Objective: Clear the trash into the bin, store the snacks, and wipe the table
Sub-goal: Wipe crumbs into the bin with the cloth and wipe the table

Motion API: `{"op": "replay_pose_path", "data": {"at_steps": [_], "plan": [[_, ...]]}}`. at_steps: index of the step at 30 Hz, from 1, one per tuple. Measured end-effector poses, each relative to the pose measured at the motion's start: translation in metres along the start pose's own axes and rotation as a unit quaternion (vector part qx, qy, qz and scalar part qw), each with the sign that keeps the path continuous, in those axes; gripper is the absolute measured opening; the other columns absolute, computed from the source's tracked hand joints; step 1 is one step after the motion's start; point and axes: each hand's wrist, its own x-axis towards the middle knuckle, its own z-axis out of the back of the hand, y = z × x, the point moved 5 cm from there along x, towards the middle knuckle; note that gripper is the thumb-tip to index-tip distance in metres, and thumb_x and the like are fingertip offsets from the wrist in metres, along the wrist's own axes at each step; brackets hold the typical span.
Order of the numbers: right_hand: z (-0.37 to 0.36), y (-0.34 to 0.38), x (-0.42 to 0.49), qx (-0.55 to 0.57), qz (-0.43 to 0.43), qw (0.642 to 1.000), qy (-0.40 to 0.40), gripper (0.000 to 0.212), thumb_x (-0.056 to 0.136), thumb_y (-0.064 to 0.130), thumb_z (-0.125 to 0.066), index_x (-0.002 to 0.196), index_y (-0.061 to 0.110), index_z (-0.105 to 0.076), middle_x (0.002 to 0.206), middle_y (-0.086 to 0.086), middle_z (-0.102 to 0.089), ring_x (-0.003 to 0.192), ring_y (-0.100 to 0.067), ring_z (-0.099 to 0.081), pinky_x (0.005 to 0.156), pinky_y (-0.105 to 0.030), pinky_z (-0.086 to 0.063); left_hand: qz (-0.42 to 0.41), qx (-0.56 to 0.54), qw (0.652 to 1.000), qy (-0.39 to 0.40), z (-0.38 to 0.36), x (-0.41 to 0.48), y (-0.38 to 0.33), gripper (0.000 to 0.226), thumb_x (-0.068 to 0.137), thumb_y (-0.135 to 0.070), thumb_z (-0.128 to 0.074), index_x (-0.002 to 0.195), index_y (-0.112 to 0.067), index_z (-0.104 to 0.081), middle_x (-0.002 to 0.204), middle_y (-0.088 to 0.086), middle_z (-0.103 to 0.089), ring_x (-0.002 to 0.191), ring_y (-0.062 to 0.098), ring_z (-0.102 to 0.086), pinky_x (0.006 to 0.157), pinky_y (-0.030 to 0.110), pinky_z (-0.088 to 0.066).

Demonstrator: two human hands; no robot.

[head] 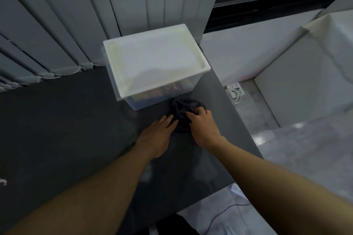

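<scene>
**user1:** Head cam, the only view we've got. Centre of the frame: our right hand (204,126) has its fingers curled into a bunched dark cloth (182,109), grabbing it. Our left hand (157,135) lies flat next to it, fingers straight, tips touching the cloth's left edge.

**user2:** Yep, we see the same. The cloth sits on the dark table (66,120), just beside the front of the clear storage box (145,104) above centre. The white lid (156,57) is on, and colourful snack packets (170,88) show through the wall. Curtain (57,15) upper left, power strip (235,89) on the floor at right.
</scene>
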Motion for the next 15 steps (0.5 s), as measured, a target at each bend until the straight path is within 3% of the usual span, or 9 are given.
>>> {"op": "replay_pose_path", "data": {"at_steps": [3, 6, 10, 15], "plan": [[0.01, 0.009, 0.004, 0.033, 0.012, 0.999, 0.008, 0.041, 0.091, 0.007, -0.053, 0.129, 0.02, -0.063, 0.127, -0.016, -0.053, 0.108, -0.04, -0.052, 0.095, -0.042, -0.048, 0.009, -0.02, 1.0, -0.021, 0.016, -0.001, 0.0, 0.054, 0.102, -0.018, -0.043, 0.154, -0.021, -0.031, 0.161, 0.001, -0.026, 0.139, 0.028, -0.04, 0.1, 0.043, -0.048], [0.019, 0.026, 0.003, 0.067, 0.041, 0.997, -0.004, 0.04, 0.09, 0.007, -0.052, 0.124, 0.019, -0.068, 0.123, -0.017, -0.059, 0.108, -0.04, -0.057, 0.094, -0.039, -0.047, 0.029, -0.062, 0.996, -0.054, 0.031, -0.012, 0.006, 0.048, 0.098, -0.025, -0.05, 0.146, -0.021, -0.041, 0.148, -0.001, -0.042, 0.118, 0.031, -0.057, 0.085, 0.045, -0.054], [0.031, 0.061, -0.005, 0.105, 0.101, 0.989, -0.031, 0.039, 0.096, 0.008, -0.048, 0.129, 0.019, -0.066, 0.122, -0.017, -0.06, 0.109, -0.039, -0.056, 0.093, -0.038, -0.046, 0.077, -0.09, 0.991, -0.061, 0.035, -0.041, 0.03, 0.062, 0.098, -0.035, -0.051, 0.155, -0.022, -0.028, 0.157, -0.002, -0.036, 0.126, 0.03, -0.053, 0.092, 0.045, -0.052], [0.034, 0.13, -0.007, 0.122, 0.177, 0.976, -0.011, 0.037, 0.101, 0.011, -0.046, 0.133, 0.017, -0.063, 0.126, -0.014, -0.058, 0.113, -0.034, -0.055, 0.095, -0.034, -0.042, 0.139, -0.113, 0.977, -0.119, 0.047, -0.098, 0.076, 0.062, 0.101, -0.037, -0.045, 0.157, -0.02, -0.023, 0.154, 0.005, -0.043, 0.129, 0.032, -0.052, 0.101, 0.044, -0.047]]}}
